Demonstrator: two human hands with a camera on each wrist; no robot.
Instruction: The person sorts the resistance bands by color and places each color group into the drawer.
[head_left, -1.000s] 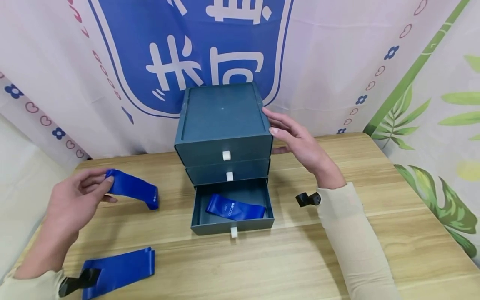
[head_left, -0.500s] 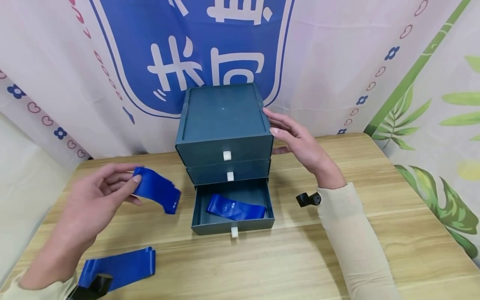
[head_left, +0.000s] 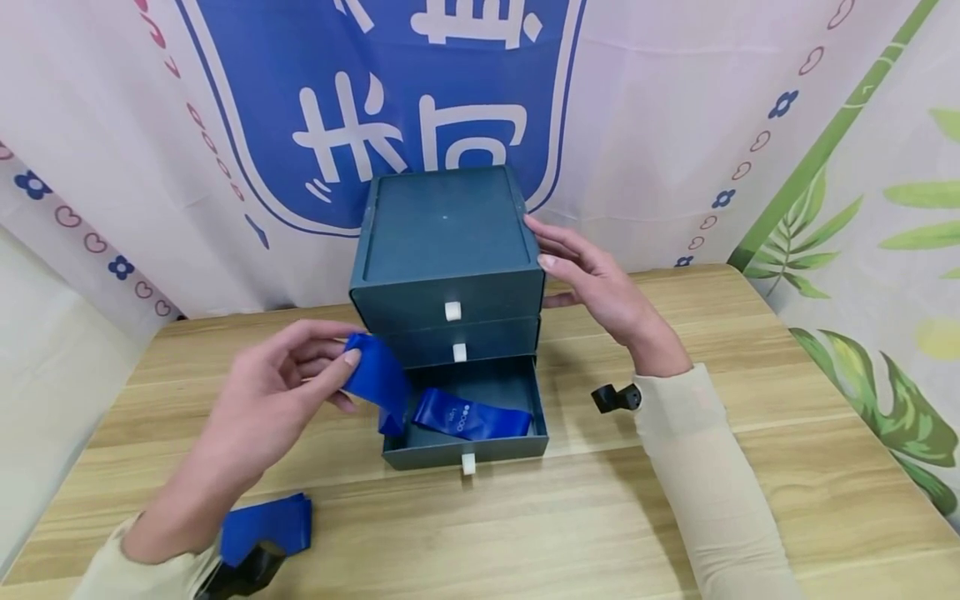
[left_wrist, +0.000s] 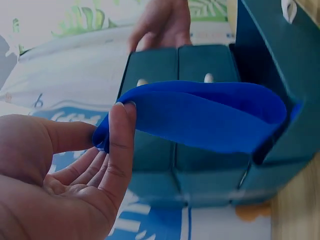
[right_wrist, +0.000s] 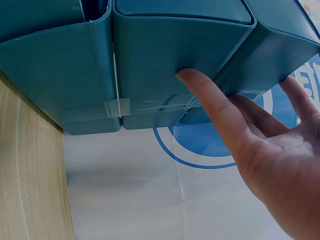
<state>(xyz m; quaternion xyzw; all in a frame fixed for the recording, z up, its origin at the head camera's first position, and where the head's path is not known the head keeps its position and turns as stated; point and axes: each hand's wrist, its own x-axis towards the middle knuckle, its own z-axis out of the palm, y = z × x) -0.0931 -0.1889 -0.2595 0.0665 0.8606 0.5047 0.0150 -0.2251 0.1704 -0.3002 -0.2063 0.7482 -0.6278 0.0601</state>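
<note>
My left hand pinches one end of a blue loop resistance band between thumb and fingers. The band's free end hangs over the left wall of the pulled-out bottom drawer. Inside that drawer lies a second blue resistance band, printed with white dots. Above it, the two upper drawers of the dark teal drawer unit are closed. My right hand rests against the unit's right side, with fingers extended, as the right wrist view also shows. In the left wrist view the held band forms a flattened loop.
Another folded blue band lies on the wooden table at front left, partly hidden by the left wrist's black strap mount. A printed curtain hangs right behind the drawer unit.
My left hand has carried the pinched band rightward, from the left part of the table to the bottom drawer's left edge. The right hand has stayed on the unit's side.
</note>
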